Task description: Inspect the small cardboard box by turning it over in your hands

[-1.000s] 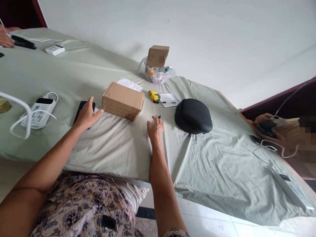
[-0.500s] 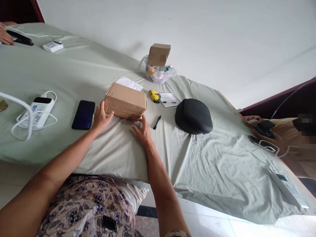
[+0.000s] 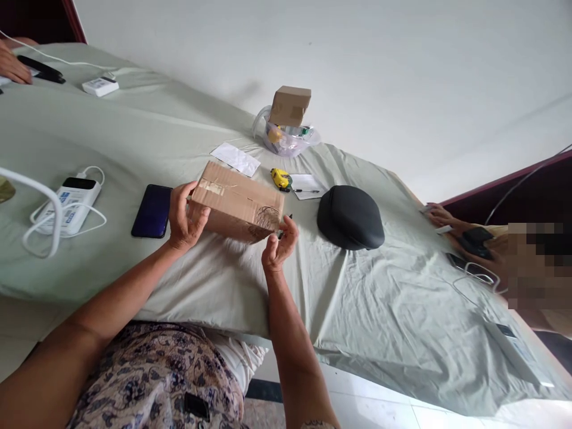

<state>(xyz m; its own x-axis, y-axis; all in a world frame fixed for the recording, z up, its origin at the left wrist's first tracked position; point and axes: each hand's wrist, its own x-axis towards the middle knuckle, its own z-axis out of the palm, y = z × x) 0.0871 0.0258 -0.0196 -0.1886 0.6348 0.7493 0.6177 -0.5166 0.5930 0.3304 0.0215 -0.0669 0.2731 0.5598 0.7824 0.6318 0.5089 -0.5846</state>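
Note:
A brown cardboard box [image 3: 239,199] with dark scribbled marks at its right end is tilted up between my two hands. My left hand [image 3: 184,220] grips its left end, the thumb lying across the near side and the fingers behind the edge. At the right end, my right hand [image 3: 280,243] has its fingertips against the box's lower corner, thumb raised. Behind those fingers a black marker pen [image 3: 290,217] is mostly hidden. A black phone [image 3: 151,211] lies left of my left hand.
Beyond the box are a white paper [image 3: 236,158], a yellow tape measure [image 3: 280,179] and a notepad [image 3: 308,185] with a pen. A plastic basket [image 3: 292,146] carries a smaller box [image 3: 290,106]. To the right sits a black case [image 3: 351,217]; power banks lie left. Other people's hands show at both sides.
The box has been tipped up and shifted right and nearer, showing its scribbled end. My right hand has moved right along with it, and more of the white paper behind is visible.

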